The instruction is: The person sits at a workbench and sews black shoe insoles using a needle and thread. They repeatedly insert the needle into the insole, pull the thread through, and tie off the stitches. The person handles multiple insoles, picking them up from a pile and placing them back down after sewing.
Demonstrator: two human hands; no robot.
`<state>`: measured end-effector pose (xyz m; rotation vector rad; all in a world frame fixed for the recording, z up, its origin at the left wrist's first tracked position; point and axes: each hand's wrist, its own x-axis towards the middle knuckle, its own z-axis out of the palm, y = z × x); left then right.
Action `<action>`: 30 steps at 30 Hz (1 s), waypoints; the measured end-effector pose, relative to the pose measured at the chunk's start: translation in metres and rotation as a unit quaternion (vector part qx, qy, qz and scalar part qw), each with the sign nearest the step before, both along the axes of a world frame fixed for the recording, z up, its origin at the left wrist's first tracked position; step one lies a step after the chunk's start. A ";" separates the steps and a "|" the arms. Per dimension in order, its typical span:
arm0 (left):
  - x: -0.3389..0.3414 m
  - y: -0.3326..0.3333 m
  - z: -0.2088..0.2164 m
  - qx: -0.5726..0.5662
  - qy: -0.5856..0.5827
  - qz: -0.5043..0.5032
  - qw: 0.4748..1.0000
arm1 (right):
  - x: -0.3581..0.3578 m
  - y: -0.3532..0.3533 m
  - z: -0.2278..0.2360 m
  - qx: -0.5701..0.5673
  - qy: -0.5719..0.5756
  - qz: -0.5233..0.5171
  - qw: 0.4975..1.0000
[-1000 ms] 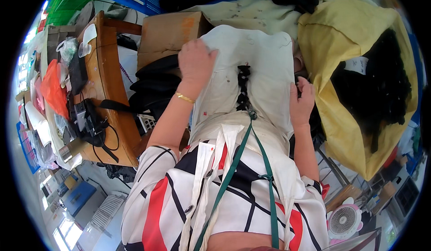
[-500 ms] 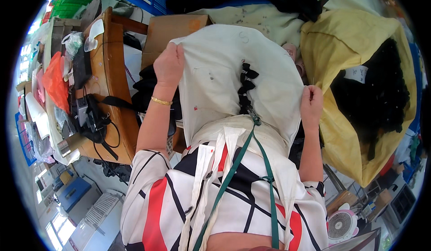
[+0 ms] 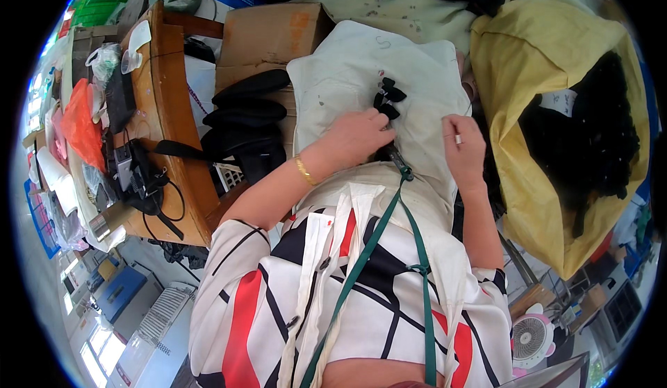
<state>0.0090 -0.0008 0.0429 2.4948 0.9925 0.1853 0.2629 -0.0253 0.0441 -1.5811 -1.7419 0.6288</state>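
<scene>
White apron (image 3: 340, 68), far edge free, left grip (image 3: 358, 138) at black bows (image 3: 394, 94), right grip (image 3: 465, 146) apart, holds unclear

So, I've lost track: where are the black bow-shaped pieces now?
In the upper centre of the head view, the black bow-shaped pieces lie on the white cloth, just beyond the left hand.

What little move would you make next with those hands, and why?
Perhaps pinch one of the black pieces with the left hand: it is right at them, over the white cloth, while the right hand is farther off, by the cloth's edge.
</scene>
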 end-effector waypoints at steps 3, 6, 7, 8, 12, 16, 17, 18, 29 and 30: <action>0.003 0.004 -0.018 0.012 0.026 -0.044 0.999 | -0.013 -0.002 0.004 -0.019 -0.008 0.059 0.998; -0.001 0.012 -0.021 0.023 -0.082 -0.003 0.996 | -0.021 -0.006 0.005 -0.091 0.042 0.056 0.993; -0.001 0.015 -0.015 0.024 -0.138 0.020 0.990 | -0.024 -0.007 0.006 -0.116 0.081 0.052 0.988; 0.000 0.017 -0.009 -0.021 -0.103 0.028 0.994 | -0.029 -0.008 0.008 -0.141 0.120 0.049 0.981; 0.002 0.019 0.029 -0.141 -0.074 0.057 0.986 | -0.050 0.001 0.010 -0.208 0.187 0.091 0.956; -0.005 0.013 0.031 -0.363 -0.231 0.204 0.879 | -0.055 0.002 -0.003 -0.309 0.411 0.038 0.857; -0.008 0.013 0.029 -0.375 -0.250 0.203 0.869 | -0.054 0.004 -0.003 -0.307 0.430 0.027 0.849; -0.010 0.013 0.027 -0.387 -0.268 0.202 0.859 | -0.054 0.005 -0.002 -0.305 0.448 0.015 0.840; -0.022 0.021 0.031 -0.563 -0.253 0.197 0.762 | -0.069 -0.005 0.002 -0.272 0.371 0.022 0.888; -0.021 0.018 0.029 -0.569 -0.268 0.176 0.757 | -0.070 -0.006 0.004 -0.278 0.385 0.010 0.880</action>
